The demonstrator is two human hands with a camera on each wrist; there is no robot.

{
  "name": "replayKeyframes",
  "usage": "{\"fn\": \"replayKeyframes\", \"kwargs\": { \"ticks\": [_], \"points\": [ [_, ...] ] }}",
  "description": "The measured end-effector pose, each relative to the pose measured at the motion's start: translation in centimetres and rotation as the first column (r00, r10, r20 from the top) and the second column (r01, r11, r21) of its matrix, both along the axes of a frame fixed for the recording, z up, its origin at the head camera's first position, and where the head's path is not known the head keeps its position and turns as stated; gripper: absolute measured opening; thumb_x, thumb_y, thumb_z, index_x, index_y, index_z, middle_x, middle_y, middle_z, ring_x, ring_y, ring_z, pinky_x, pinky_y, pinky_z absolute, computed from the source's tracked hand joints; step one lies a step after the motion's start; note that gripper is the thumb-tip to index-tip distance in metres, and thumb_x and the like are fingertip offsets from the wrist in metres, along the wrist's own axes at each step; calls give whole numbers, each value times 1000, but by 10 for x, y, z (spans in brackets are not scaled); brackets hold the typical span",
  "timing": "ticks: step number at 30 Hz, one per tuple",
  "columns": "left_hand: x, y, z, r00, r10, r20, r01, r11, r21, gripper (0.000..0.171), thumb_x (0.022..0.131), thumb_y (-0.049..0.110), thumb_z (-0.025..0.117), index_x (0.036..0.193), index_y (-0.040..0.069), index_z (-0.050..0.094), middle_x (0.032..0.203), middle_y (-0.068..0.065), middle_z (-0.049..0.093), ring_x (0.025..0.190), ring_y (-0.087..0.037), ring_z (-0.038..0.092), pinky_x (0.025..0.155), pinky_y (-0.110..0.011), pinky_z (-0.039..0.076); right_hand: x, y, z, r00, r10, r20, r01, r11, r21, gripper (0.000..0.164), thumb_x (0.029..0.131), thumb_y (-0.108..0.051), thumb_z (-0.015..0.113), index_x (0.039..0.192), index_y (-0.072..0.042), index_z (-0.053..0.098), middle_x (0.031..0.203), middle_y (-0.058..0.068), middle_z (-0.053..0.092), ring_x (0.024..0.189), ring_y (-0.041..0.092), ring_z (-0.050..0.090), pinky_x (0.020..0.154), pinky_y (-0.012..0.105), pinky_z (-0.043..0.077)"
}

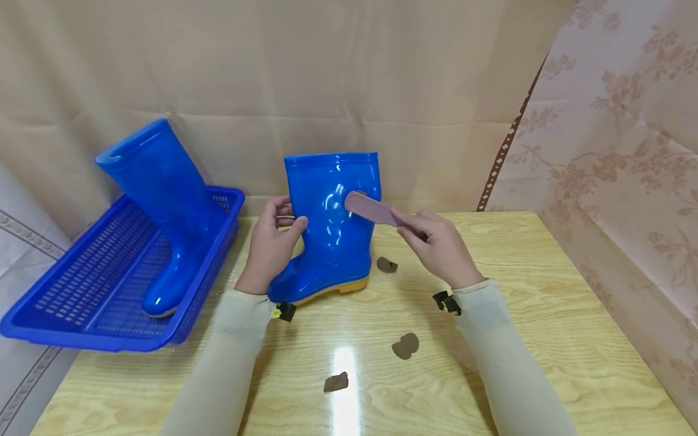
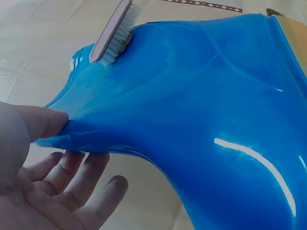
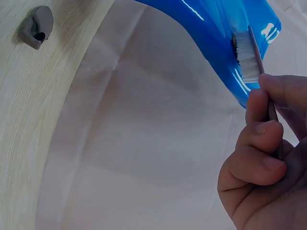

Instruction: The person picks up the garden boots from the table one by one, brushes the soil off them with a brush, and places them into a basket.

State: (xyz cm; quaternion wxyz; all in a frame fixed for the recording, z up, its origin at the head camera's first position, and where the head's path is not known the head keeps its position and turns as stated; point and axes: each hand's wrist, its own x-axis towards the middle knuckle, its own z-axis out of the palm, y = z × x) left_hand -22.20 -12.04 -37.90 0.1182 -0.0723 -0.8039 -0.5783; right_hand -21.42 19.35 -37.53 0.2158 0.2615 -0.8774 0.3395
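Note:
A glossy blue rain boot (image 1: 332, 242) with a yellow sole stands on the table, toe to the left. My left hand (image 1: 272, 242) grips the front of its shaft, thumb on the near side and fingers behind, as the left wrist view shows. In my right hand (image 1: 442, 245) is a scrubbing brush (image 1: 371, 208) with a pinkish back, held by its handle. Its pale bristles (image 3: 247, 57) press against the upper shaft. A small brown patch (image 2: 127, 43) shows on the boot beside the bristles.
At the left, a second blue boot (image 1: 177, 200) stands in a blue plastic basket (image 1: 33, 336). Brown pieces lie on the wooden table (image 1: 491, 363): one by the heel (image 1: 386, 264), one nearer the front (image 1: 406, 346), another beside it (image 1: 335, 382). Beige cloth (image 1: 436, 91) hangs behind.

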Motion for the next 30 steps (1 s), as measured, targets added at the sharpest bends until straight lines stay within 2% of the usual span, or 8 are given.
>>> {"fn": "replayKeyframes", "kwargs": {
  "ticks": [5, 8, 20, 25, 30],
  "points": [
    [0, -1, 1, 998, -41, 44, 44, 997, -60, 54, 104, 27, 64, 151, 11, 43, 141, -14, 55, 127, -33, 57, 105, -56, 51, 0, -1, 1, 1000, 2, 26, -2, 1000, -6, 36, 102, -14, 68, 137, -17, 68, 97, 3, 71, 71, 16, 50, 56, 28, 38],
    [0, 0, 2, 996, -56, 77, 63, 993, -102, 56, 104, 27, 64, 152, 13, 40, 143, -14, 55, 129, -34, 56, 104, -60, 50, 0, 0, 0, 999, -5, 35, 5, 1000, -5, 36, 101, -14, 68, 137, -18, 69, 94, 2, 69, 70, 16, 49, 56, 28, 38],
    [0, 0, 2, 997, 33, 75, -28, 997, -75, 52, 102, 26, 68, 147, 11, 46, 133, -12, 60, 120, -30, 61, 95, -52, 58, 3, 6, 4, 999, -19, 39, 19, 1000, 9, 35, 101, -15, 70, 135, -17, 70, 90, 2, 69, 66, 17, 47, 54, 29, 36],
    [1, 0, 1, 997, 14, 69, -6, 993, -116, 51, 102, 29, 67, 146, 9, 49, 135, -13, 60, 121, -31, 60, 100, -56, 54, 3, 5, 3, 1000, 15, -2, -15, 1000, 1, 36, 100, -13, 70, 135, -17, 70, 88, 0, 67, 67, 16, 47, 55, 28, 37],
    [2, -2, 0, 997, -11, 74, 21, 990, -138, 54, 101, 34, 68, 147, 11, 48, 139, -11, 59, 123, -30, 59, 103, -58, 51, 3, 0, 2, 998, 35, -60, -35, 999, -2, 36, 99, -11, 71, 135, -15, 70, 82, -1, 61, 66, 14, 45, 55, 28, 35]
  ]
}}
